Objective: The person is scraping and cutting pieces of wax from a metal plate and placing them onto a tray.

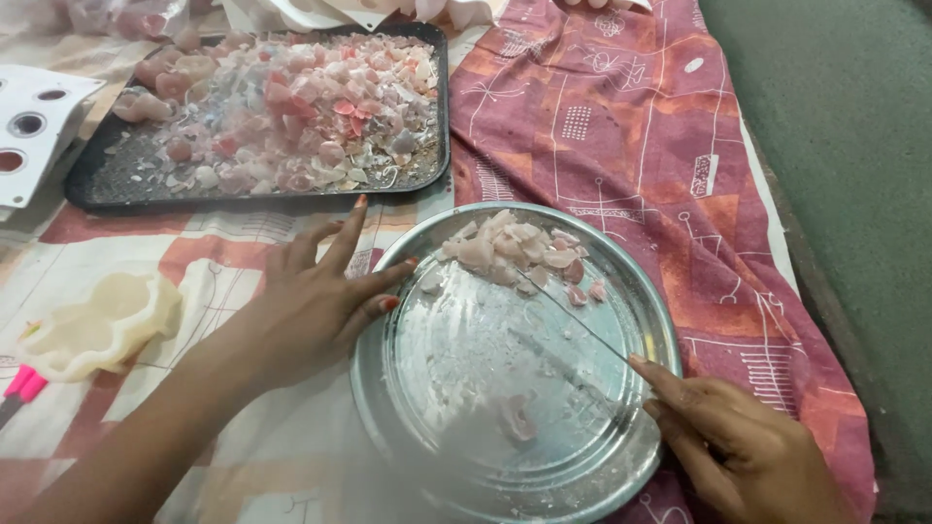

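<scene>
A round steel plate point(408, 427) lies on a patterned cloth in front of me. A heap of pale pink and white chips point(515, 252) sits at its far side, and white powdery residue covers its middle. My left hand point(320, 301) rests on the cloth at the plate's left rim, fingers spread, fingertips touching the rim. My right hand point(743, 446) at the plate's lower right pinches a thin metal blade point(573, 320). The blade slants across the plate toward the heap.
A black tray point(97, 184) heaped with pink and white broken pieces stands at the back left. A cream mould point(97, 325) lies at the left, a white perforated sheet point(29, 126) behind it, a pink pen point(19, 386) at the edge. Green floor point(835, 146) lies right.
</scene>
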